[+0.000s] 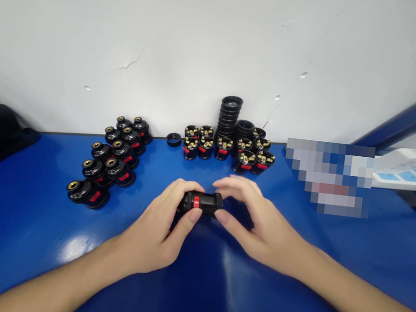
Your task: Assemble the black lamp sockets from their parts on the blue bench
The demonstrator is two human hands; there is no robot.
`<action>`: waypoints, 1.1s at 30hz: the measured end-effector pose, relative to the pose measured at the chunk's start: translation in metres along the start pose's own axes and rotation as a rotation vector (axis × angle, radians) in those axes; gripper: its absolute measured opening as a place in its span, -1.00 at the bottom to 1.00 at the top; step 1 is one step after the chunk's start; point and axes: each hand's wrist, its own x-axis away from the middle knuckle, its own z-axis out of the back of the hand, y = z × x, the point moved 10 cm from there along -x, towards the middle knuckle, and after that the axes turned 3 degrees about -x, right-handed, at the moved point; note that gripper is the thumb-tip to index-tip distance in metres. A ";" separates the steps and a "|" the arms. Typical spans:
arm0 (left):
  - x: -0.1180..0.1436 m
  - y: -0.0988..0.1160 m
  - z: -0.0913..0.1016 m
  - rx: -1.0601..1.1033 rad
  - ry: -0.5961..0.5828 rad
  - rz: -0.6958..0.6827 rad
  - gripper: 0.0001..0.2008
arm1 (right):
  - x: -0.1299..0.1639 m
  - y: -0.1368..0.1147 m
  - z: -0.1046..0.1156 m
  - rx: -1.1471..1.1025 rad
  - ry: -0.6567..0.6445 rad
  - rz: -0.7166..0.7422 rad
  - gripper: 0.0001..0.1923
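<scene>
A black lamp socket (207, 203) with a red tab lies sideways between my hands, above the blue table. My left hand (165, 221) is closed round its left end, thumb on the near side by the red tab. At the socket's right end, my right hand (257, 216) curls with thumb and fingers around the darker rim, the thumb tip touching its near edge. My fingers hide part of both ends. Beyond the hands stand open socket bodies (206, 146) with brass contacts facing up and red tabs.
Left on the blue table (131, 297) are several capped lamp sockets (118, 170) with brass-threaded tops. A single black ring (173, 140), a tall stack of black rings (229, 118) and a shorter ring stack (245, 126) stand near the white wall (190, 44). A pixelated patch covers something at right.
</scene>
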 end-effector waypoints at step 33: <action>0.000 -0.003 0.002 0.010 0.030 0.019 -0.77 | -0.002 0.012 -0.004 -0.428 0.047 -0.143 -0.72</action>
